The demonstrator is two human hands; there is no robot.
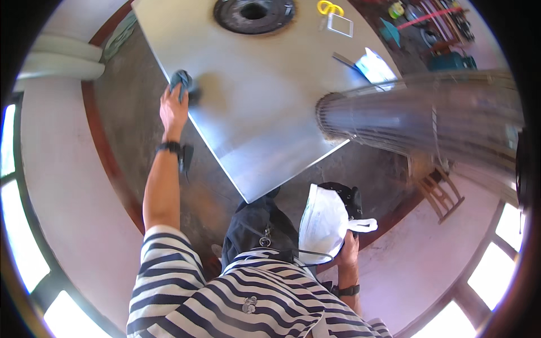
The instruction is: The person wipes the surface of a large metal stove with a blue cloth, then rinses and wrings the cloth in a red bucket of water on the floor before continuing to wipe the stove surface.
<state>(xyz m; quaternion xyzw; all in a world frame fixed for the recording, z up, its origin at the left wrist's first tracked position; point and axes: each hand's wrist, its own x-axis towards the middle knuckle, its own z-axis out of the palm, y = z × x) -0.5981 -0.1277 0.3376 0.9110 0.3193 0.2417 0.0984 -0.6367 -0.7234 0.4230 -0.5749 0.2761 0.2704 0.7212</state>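
Observation:
My left hand (pixel 174 107) is closed around a bunched grey-blue cloth (pixel 181 81) at the left edge of a pale, shiny metal tabletop (pixel 253 84). Near my right side, my right hand (pixel 349 249) grips a white plastic bag (pixel 323 224) by its handle end, together with a black item (pixel 353 198) with metal eyelets that the bag partly covers. A round dark metal stove plate (pixel 253 14) with a hole in its middle is set in the far part of the tabletop. What the bag holds cannot be seen.
A wide pipe (pixel 380 114) crosses the table's right side. Yellow-handled scissors (pixel 329 7), a white-framed square (pixel 340 25), a dark flat strip (pixel 346 61) and a shiny plastic packet (pixel 374 69) lie on the tabletop. A wooden chair (pixel 437 192) stands by the right wall.

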